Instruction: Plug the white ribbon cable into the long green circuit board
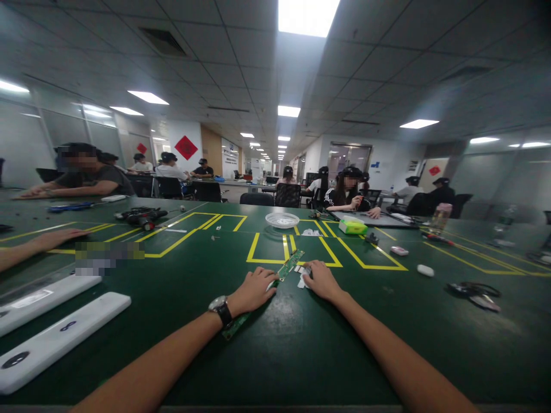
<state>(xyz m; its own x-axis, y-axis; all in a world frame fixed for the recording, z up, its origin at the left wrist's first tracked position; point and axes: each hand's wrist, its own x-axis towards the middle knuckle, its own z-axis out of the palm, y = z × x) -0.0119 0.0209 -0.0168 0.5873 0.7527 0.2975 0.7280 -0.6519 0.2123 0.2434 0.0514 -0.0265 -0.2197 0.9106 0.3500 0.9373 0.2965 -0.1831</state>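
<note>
A long, narrow green circuit board [289,268] lies slantwise on the dark green table in front of me. My left hand [255,288], with a watch on its wrist, rests across the board's middle with bent fingers gripping it; both ends stick out. My right hand [317,279] is just right of the board's far end, fingertips drawn together at small white pieces [302,282] that look like paper or labels. Its fingers partly cover them.
A clear round dish [282,220] stands ahead, among yellow tape outlines. Two long white casings [71,332] lie at left, near another person's arm [47,242]. A green box [353,225], a white oval item [425,270] and a dark cable bundle [473,291] are at right. Several people sit beyond.
</note>
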